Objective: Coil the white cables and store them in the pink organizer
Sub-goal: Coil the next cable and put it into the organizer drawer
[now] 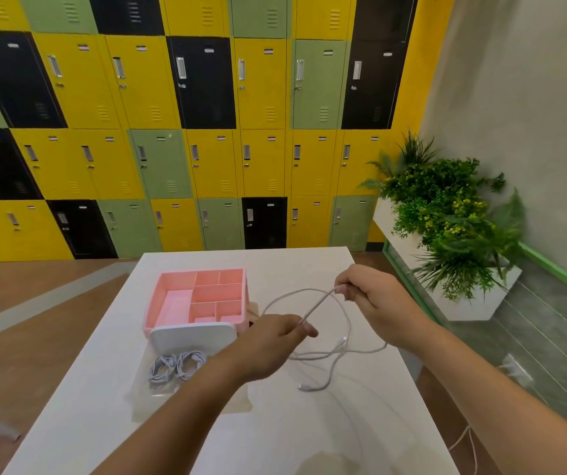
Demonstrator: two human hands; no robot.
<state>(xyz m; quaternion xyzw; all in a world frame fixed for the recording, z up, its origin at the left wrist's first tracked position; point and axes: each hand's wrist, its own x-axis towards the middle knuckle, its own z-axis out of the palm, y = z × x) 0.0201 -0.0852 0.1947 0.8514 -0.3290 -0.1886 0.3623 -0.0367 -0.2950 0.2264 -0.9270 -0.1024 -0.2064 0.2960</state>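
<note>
A white cable (338,349) is stretched between my two hands above the white table (275,423). My left hand (275,341) pinches it near the middle, and my right hand (371,296) pinches it higher up to the right. Loose loops and a plug end hang down onto the table below. The pink organizer (158,296) stands at the left, with several open compartments and a white front drawer. Two coiled white cables (176,368) lie in a clear tray in front of it.
The table's right edge runs close to my right forearm. A white planter with green plants (453,217) stands at the right by the wall. Yellow, green and black lockers (172,132) fill the back. Another thin cable (464,443) hangs over the floor at lower right.
</note>
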